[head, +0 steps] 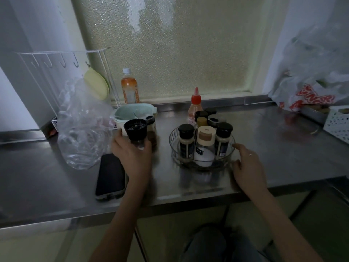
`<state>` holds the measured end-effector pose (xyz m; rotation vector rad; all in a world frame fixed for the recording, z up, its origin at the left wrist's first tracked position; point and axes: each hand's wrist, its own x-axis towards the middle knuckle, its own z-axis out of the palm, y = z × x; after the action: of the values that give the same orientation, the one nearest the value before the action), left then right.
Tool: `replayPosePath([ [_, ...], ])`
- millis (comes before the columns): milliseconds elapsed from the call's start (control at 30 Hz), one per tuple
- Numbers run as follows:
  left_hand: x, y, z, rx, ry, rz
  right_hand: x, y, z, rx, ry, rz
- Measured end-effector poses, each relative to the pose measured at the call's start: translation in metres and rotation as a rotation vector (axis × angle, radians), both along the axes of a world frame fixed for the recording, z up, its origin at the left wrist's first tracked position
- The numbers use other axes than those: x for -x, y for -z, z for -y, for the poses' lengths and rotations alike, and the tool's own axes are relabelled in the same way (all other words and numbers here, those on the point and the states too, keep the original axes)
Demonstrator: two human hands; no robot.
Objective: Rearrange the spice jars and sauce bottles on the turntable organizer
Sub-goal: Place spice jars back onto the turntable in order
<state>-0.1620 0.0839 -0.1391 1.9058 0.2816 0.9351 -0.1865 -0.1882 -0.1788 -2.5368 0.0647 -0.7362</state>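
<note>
A round wire-rimmed turntable organizer (174,148) stands on the steel counter, packed with several spice jars. At its front are two black-capped jars (186,140) (223,138) and a white jar with a beige lid (204,146). Behind it rises a sauce bottle with a red nozzle cap (195,104). My left hand (132,157) grips a clear grinder jar with a black top (135,132), left of the turntable. Fingers of my right hand (247,165) touch the turntable's right rim. A brown-filled jar (152,133) stands behind the grinder.
A black phone (111,175) lies near the front edge by my left wrist. A crumpled clear plastic bag (83,125), stacked pale bowls (132,112) and an orange drink bottle (129,87) sit at the left. A printed plastic bag (311,87) and a white perforated basket (338,121) occupy the right.
</note>
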Motion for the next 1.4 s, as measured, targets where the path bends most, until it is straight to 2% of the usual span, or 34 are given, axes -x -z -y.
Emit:
replayPosePath([
  [133,-0.011,0.011,-0.002,0.012,0.097,-0.069,0.005,0.002,-0.009,0.027,0.019,0.030],
  [333,-0.005,0.019,0.000,0.097,0.050,0.029,0.020,0.004,-0.026,0.090,-0.051,0.153],
  [400,-0.001,0.017,0.004,0.128,0.068,0.054,0.025,0.005,-0.036,0.105,-0.105,0.197],
  [533,0.009,0.009,0.012,0.139,0.116,0.108,0.031,0.006,-0.060,0.031,-0.292,0.162],
  [600,0.016,0.003,0.017,0.182,0.111,0.165,0.029,0.005,-0.058,-0.020,-0.280,0.150],
  [700,0.026,-0.007,0.029,0.236,0.137,0.257,0.023,0.002,-0.047,0.025,-0.163,0.099],
  [867,0.032,-0.020,0.057,0.301,0.357,0.354,0.026,0.008,-0.053,0.002,-0.179,0.108],
  [1033,0.019,-0.015,0.083,0.211,0.489,0.261,0.030,0.011,-0.058,-0.057,-0.195,0.108],
  [1400,-0.013,-0.001,0.087,0.065,0.568,0.126,0.031,0.011,-0.064,-0.066,-0.240,0.073],
])
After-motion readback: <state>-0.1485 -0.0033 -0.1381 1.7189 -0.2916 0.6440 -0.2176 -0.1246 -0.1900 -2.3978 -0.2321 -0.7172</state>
